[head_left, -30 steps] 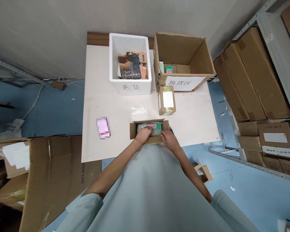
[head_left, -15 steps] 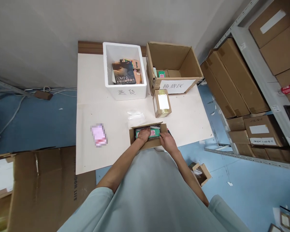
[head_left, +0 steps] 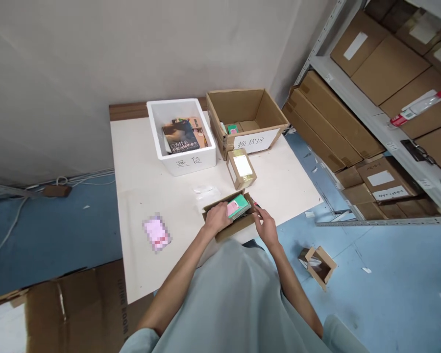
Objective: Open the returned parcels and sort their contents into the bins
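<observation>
A small open cardboard box [head_left: 235, 227] lies near the front edge of the white table [head_left: 139, 196]. My left hand [head_left: 216, 216] grips a green and pink packet [head_left: 238, 206] and tilts it up out of the box. My right hand [head_left: 266, 226] hovers at the box's right end with fingers loosely apart, holding nothing.
At the back stand a white foam bin [head_left: 182, 159] with books and a big labelled carton [head_left: 250, 141]. A small taped parcel [head_left: 241, 168], a clear plastic bag [head_left: 206, 190] and a pink item [head_left: 155, 233] lie on the table. Shelves with cartons [head_left: 371, 88] at right; a small open box [head_left: 319, 264] lies on the floor.
My left hand has lifted the green and pink packet partly out of the small box. My right hand has come off the box's edge. My head has turned right.
</observation>
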`<state>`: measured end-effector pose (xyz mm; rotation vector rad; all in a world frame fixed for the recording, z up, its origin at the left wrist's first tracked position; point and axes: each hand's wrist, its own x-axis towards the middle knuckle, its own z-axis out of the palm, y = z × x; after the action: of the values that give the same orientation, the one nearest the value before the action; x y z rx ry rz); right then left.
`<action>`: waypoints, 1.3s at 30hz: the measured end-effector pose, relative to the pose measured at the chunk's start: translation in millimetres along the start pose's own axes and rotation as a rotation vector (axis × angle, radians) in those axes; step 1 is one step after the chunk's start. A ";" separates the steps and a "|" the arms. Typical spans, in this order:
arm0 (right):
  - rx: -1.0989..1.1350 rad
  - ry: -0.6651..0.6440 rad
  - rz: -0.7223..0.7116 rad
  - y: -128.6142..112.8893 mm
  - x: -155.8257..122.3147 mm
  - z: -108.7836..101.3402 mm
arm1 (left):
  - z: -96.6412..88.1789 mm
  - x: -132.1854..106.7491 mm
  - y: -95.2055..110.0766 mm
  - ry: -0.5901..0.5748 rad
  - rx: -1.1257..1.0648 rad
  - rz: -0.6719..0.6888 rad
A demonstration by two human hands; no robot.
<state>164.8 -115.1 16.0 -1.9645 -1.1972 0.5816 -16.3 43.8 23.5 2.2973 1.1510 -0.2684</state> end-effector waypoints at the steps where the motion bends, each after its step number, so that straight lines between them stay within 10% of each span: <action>1: 0.041 0.014 0.025 -2.7 -2.1 2.5 | -9.0 -4.4 -1.4 0.027 -0.038 -0.010; 11: 0.142 -0.162 0.047 -49.5 -5.4 19.5 | -51.9 -9.9 33.1 0.211 -1.079 -0.093; 25: 0.323 -0.002 0.069 -9.0 60.7 -48.3 | -58.3 27.9 162.1 0.490 -0.944 -0.105; 32: 0.927 -0.453 0.216 18.3 95.8 -116.3 | -71.4 70.2 166.2 0.420 -1.350 -0.060; 39: 1.302 -0.867 0.495 47.1 96.8 -131.2 | -62.6 86.4 162.8 0.139 -1.584 -0.057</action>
<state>326.8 -89.9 59.8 -0.7866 -0.3981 1.9745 160.8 58.8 102.9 0.8623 0.8882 0.6094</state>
